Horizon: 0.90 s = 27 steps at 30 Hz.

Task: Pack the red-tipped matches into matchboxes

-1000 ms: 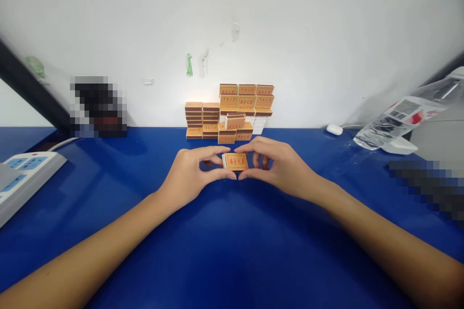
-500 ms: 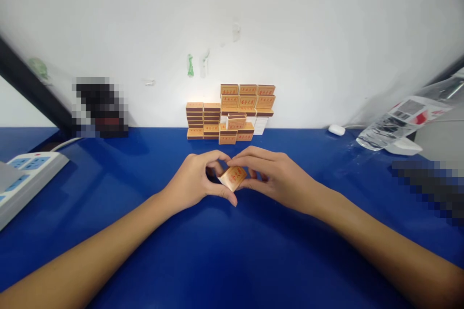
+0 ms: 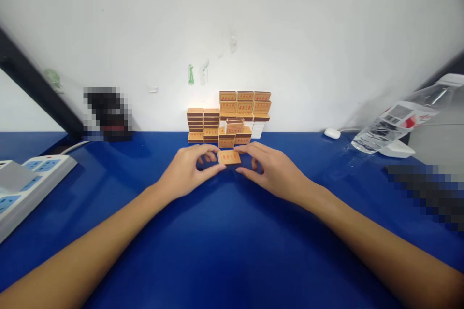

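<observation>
An orange matchbox [image 3: 229, 157] with red lettering, label face up, is between my two hands, just in front of the stacked matchboxes. My left hand [image 3: 186, 169] pinches its left end, thumb below and forefinger above. At the upper right corner is the forefinger of my right hand [image 3: 273, 169]; the thumb of that hand is apart from the box, and its fingers are spread. The matchbox stack [image 3: 245, 107] stands against the wall, taller on its right side, with one matchbox [image 3: 234, 126] resting at an angle on its front part.
On the left are a white power strip [image 3: 39, 174] and a blurred dark object [image 3: 108, 116]. To the right, a clear plastic bottle [image 3: 395, 120] leans near a small white case [image 3: 332, 133]. Everything rests on a blue tabletop [image 3: 232, 246] before a white wall [image 3: 308, 34].
Both hands have moved forward towards the stack with the matchbox. The box has turned from tilted to nearly level, and the right thumb has come away from it.
</observation>
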### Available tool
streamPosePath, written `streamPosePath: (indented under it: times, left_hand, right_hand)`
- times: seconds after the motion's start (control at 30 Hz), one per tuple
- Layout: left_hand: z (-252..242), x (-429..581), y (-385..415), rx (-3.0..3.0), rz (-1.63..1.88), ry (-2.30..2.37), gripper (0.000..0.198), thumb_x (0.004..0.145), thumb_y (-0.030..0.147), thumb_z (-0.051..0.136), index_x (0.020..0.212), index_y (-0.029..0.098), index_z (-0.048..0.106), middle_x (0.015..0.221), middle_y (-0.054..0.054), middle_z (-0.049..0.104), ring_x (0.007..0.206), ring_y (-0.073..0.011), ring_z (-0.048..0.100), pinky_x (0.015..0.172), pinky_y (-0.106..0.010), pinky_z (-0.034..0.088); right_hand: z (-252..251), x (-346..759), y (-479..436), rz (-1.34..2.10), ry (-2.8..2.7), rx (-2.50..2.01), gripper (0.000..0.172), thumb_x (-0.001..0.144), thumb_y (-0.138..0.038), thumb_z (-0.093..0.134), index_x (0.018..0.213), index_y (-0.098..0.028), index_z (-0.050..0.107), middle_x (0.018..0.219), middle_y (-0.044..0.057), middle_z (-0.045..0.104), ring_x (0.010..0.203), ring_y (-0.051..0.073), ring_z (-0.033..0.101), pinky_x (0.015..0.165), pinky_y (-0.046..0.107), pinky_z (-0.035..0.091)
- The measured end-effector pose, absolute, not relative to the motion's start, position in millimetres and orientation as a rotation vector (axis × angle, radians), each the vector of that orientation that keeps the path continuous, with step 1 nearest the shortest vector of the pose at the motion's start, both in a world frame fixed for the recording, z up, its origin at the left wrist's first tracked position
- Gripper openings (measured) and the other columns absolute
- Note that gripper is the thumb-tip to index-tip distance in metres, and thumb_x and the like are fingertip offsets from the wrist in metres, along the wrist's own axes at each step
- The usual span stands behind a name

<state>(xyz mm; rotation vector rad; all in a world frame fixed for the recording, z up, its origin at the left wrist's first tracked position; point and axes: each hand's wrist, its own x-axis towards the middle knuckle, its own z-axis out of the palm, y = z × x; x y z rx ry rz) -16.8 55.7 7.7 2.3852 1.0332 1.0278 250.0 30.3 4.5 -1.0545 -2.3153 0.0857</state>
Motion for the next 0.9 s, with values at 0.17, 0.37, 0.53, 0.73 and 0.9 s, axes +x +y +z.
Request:
streamPosePath:
  times: [0.17,0.37,0.53,0.73,0.9]
  left_hand:
    - [22.4,-55.1,91.8,2.333,1.133,1.401,0.041,0.092,0.052,0.071,0.116,0.019,0.074,0.099,-0.006,0.077,0.090,-0.0223,0.072,0.083,-0.035,0.057]
    - [13.1,-75.5,121.4,2.329,1.063,1.636,0.050,0.090,0.054,0.066,0.122,0.017,0.076,0.108,-0.011,0.079,0.098,-0.0289,0.073,0.088,-0.041,0.058]
    - [3.5,-64.1,127.6,2.350,1.073,1.667,0.043,0.092,0.048,0.065,0.120,0.017,0.075,0.099,-0.009,0.081,0.094,-0.0280,0.075,0.091,-0.042,0.058]
    - [4.6,-58.1,123.3,2.404,1.114,1.706,0.035,0.091,0.041,0.070,0.118,0.018,0.073,0.096,-0.009,0.080,0.092,-0.0294,0.074,0.088,-0.044,0.058]
    - [20.3,-29.3,94.3,2.591,1.176,1.589,0.031,0.103,0.037,0.052,0.117,0.018,0.072,0.119,-0.016,0.075,0.117,-0.0338,0.066,0.107,-0.054,0.049]
  right_hand:
    - [4.2,255.2,38.2,0.056,-2.272,-1.160,0.032,0.099,-0.025,0.065,0.129,-0.017,0.064,0.116,0.009,0.071,0.067,0.014,0.061,0.071,0.034,0.053]
    - [3.4,261.0,45.1,0.057,-2.226,-1.220,0.021,0.098,-0.021,0.065,0.118,-0.017,0.069,0.113,0.008,0.071,0.070,0.014,0.062,0.075,0.033,0.052]
    - [5.8,263.5,47.2,0.037,-2.209,-1.249,0.016,0.098,-0.020,0.063,0.111,-0.017,0.072,0.112,0.008,0.071,0.072,0.014,0.063,0.072,0.031,0.050]
    - [7.6,263.1,47.8,-0.011,-2.231,-1.273,0.014,0.100,-0.019,0.060,0.106,-0.016,0.072,0.111,0.009,0.072,0.074,0.015,0.065,0.071,0.030,0.050]
    - [19.7,255.3,35.9,-0.278,-2.289,-1.087,0.029,0.105,-0.024,0.051,0.126,-0.014,0.068,0.125,0.016,0.070,0.106,0.026,0.069,0.086,0.039,0.057]
